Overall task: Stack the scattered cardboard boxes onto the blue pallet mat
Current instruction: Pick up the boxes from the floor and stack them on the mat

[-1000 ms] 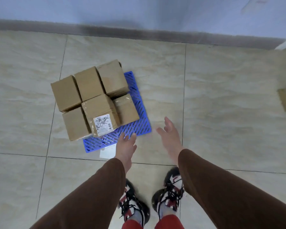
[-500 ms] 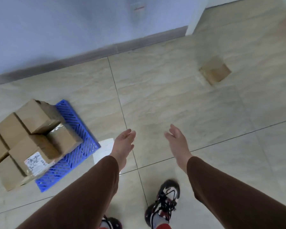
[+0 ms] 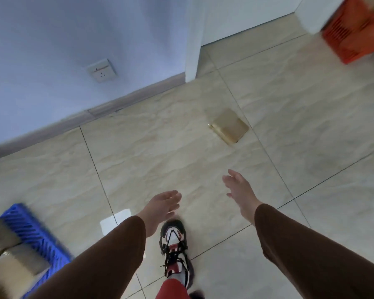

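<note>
A lone cardboard box point(image 3: 230, 127) lies on the tiled floor ahead, right of centre. The blue pallet mat point(image 3: 34, 231) shows at the lower left edge with stacked cardboard boxes point(image 3: 8, 255) on it, mostly cut off by the frame. My left hand point(image 3: 162, 207) is held out empty, fingers apart, above the floor. My right hand point(image 3: 240, 192) is also empty and spread, well short of the lone box. Both arms wear brown sleeves.
A blue wall with a socket point(image 3: 101, 70) and a grey skirting runs along the left. A white wall corner point(image 3: 192, 39) stands beyond. An orange crate point(image 3: 354, 31) sits at the top right. My shoe point(image 3: 175, 247) steps forward on the tiles, beside a white paper point(image 3: 115, 220).
The view has swung right and forward, away from the pallet, which slid to the lower left edge. The lone box has come closer. Both hands stay empty and outstretched.
</note>
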Available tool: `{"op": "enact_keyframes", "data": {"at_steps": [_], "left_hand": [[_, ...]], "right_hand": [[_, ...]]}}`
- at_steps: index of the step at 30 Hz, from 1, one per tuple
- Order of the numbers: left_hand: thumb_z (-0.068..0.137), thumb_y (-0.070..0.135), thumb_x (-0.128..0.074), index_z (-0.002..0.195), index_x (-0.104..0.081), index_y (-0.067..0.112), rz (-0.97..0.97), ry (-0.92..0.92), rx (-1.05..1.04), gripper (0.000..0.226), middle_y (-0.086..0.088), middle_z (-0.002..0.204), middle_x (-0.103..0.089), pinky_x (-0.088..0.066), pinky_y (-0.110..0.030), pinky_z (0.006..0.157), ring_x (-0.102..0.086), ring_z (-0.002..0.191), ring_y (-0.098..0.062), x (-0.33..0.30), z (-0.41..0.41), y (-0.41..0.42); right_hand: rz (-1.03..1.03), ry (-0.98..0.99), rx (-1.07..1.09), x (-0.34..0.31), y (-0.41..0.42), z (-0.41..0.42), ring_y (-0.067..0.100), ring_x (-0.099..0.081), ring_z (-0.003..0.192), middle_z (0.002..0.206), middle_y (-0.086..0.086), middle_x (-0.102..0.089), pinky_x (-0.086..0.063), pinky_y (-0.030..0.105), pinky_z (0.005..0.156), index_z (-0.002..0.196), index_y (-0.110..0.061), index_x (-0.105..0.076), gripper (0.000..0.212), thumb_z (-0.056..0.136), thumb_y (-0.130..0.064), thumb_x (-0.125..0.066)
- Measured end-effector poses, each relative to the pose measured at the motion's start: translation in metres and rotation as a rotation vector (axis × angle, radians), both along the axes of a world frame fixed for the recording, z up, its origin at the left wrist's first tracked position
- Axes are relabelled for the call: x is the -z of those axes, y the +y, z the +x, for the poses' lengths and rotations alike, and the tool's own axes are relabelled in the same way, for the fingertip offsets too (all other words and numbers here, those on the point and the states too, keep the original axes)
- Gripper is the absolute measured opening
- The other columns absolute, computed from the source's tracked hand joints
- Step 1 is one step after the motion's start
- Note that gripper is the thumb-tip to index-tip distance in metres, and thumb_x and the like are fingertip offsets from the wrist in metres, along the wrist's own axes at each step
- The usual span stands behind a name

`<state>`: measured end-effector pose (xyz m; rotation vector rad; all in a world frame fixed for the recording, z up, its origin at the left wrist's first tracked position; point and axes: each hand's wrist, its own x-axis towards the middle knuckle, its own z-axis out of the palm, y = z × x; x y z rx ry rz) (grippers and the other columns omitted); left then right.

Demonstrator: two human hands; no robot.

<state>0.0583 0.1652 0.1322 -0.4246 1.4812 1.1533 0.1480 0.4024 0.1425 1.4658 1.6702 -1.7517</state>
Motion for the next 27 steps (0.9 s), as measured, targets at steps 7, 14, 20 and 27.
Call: {"op": "enact_keyframes", "data": {"at_steps": [7, 14, 20, 27], "left_hand": [[0.097, 0.037, -0.064, 0.154, -0.041, 0.016, -0.240, 0.418, 0.391, 0.065, -0.005, 0.162, -0.036, -0.030, -0.036, 0.120, -0.036, 0.148, -0.024, 0.039, -0.093, 0.084], [0.098, 0.040, -0.059, 0.163, 0.000, 0.018, -0.360, 0.753, 0.344, 0.090, -0.004, 0.170, 0.011, -0.005, -0.039, 0.127, 0.009, 0.157, -0.023, 0.110, -0.124, 0.193], [0.099, 0.044, -0.057, 0.160, 0.012, 0.020, -0.239, 0.396, -0.069, 0.096, 0.003, 0.169, 0.017, -0.006, -0.041, 0.127, 0.007, 0.157, -0.017, 0.181, -0.107, 0.297], [0.105, 0.049, -0.040, 0.161, -0.006, 0.026, -0.001, -0.033, -0.324, 0.070, 0.000, 0.163, -0.029, -0.027, -0.033, 0.109, -0.036, 0.141, -0.020, 0.198, -0.106, 0.365]], "right_hand": [[0.263, -0.121, -0.087, 0.032, 0.129, -0.052, 0.026, -0.029, 0.152, 0.167, -0.002, -0.028, -0.028, 0.045, 0.121, 0.162, -0.027, -0.024, 0.065, 0.103, -0.032, -0.051], [0.617, -0.146, -0.385, 0.102, 0.225, -0.115, 0.023, -0.002, 0.159, 0.173, 0.000, 0.001, -0.008, 0.042, 0.128, 0.165, -0.022, -0.003, 0.072, 0.106, -0.033, -0.044], [0.505, -0.100, -0.503, 0.177, 0.258, -0.166, 0.024, -0.008, 0.158, 0.172, 0.000, -0.008, -0.012, 0.044, 0.127, 0.164, -0.029, 0.002, 0.077, 0.104, -0.042, -0.044], [0.196, -0.157, -0.329, 0.214, 0.255, -0.187, 0.027, -0.047, 0.136, 0.157, 0.004, -0.043, -0.039, 0.037, 0.108, 0.160, -0.023, -0.025, 0.063, 0.104, -0.035, -0.049]]}}
